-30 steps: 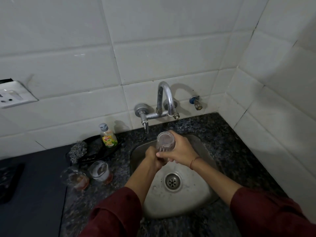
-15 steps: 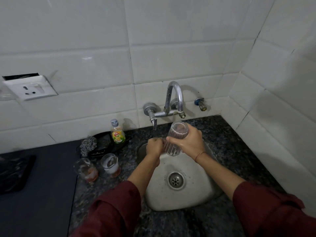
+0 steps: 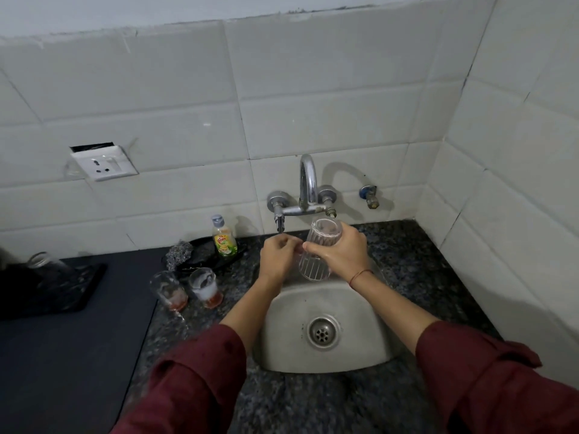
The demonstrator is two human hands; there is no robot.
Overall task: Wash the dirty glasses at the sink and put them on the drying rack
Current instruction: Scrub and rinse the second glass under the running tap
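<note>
My right hand [image 3: 343, 250] grips a clear ribbed glass [image 3: 317, 257] above the steel sink [image 3: 354, 311], its mouth tilted up toward the tap spout [image 3: 330, 211]. My left hand [image 3: 277, 255] is closed, touching the glass's left side just below the tap handle [image 3: 279, 223]. Two dirty glasses [image 3: 170, 291] [image 3: 206, 286] with reddish dregs stand on the granite counter left of the sink. A dark drying rack [image 3: 47, 292] lies at far left with a clear glass [image 3: 40, 261] on it.
A dish soap bottle [image 3: 223, 236] and a steel scrubber [image 3: 179, 252] sit on a black dish behind the dirty glasses. A wall socket [image 3: 103, 162] is at upper left. A second small valve [image 3: 369, 197] sticks out right of the tap. Tiled walls close the right corner.
The glass has risen from low over the basin to just under the spout. My left hand followed it up toward the tap handle. The camera view has tilted up and to the left.
</note>
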